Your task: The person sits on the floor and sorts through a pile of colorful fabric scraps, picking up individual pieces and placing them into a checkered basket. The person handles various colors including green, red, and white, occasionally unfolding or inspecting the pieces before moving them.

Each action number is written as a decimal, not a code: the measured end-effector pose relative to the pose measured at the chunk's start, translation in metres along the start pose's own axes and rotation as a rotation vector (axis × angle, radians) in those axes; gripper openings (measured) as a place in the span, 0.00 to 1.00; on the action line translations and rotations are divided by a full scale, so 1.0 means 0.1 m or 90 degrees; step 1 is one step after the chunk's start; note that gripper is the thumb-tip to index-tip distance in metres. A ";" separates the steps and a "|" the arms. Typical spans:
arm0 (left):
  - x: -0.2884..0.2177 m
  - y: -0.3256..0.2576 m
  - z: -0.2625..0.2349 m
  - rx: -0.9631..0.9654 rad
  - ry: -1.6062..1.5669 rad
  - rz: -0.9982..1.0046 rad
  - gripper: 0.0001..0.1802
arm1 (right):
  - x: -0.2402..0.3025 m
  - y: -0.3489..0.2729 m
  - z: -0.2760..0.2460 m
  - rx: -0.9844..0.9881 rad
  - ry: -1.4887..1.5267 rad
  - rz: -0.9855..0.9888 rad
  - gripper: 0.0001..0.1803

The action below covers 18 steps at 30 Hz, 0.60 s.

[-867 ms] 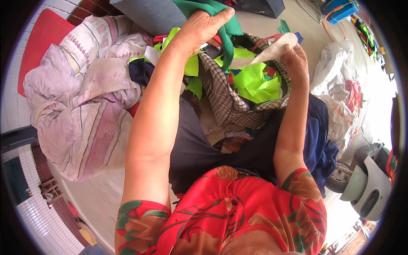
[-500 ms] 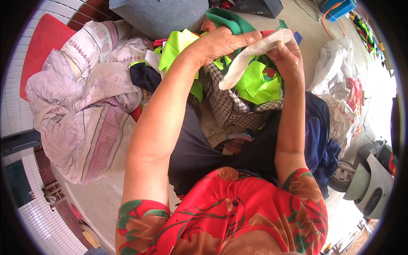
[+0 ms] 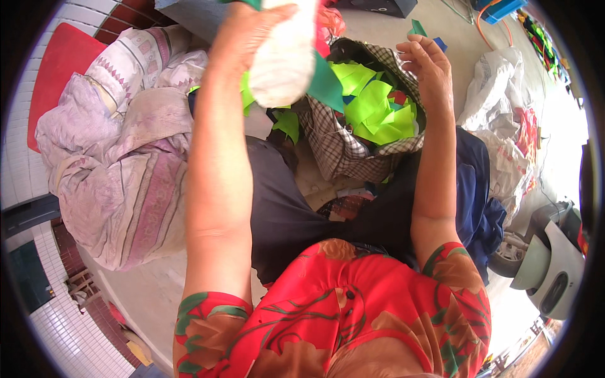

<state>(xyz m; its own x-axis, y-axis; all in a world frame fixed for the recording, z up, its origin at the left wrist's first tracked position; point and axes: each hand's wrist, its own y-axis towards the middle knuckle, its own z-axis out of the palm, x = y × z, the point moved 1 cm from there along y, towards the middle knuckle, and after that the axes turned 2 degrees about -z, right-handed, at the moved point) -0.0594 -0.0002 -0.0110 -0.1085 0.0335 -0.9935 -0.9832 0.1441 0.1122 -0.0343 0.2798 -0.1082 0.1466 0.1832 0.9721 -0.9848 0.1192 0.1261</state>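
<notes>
My left hand [image 3: 252, 31] is raised high, clenched around a white cloth [image 3: 283, 57] and a green one [image 3: 328, 85] — my right hand [image 3: 428, 69] hovers open, empty, over the checked bag [image 3: 343, 148] of neon-green scraps [image 3: 375, 107]

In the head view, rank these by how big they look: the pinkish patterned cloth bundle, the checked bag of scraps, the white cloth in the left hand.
1. Pinkish patterned cloth bundle, clearly the largest.
2. Checked bag of bright green scraps.
3. White cloth, smallest; the left hand holds it up close to the camera, so its apparent size may be exaggerated.
</notes>
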 end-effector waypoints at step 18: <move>0.64 0.24 -1.56 -0.143 0.773 -0.421 0.30 | -1.73 -0.27 -0.16 0.442 -0.835 -0.025 0.35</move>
<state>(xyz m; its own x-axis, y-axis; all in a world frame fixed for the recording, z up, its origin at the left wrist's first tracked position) -0.1126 -0.1494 -0.0746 0.4344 -0.8596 -0.2689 -0.8912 -0.3669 -0.2669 -0.0314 0.2609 -0.2825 0.3585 -0.8439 0.3991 -0.8844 -0.4439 -0.1443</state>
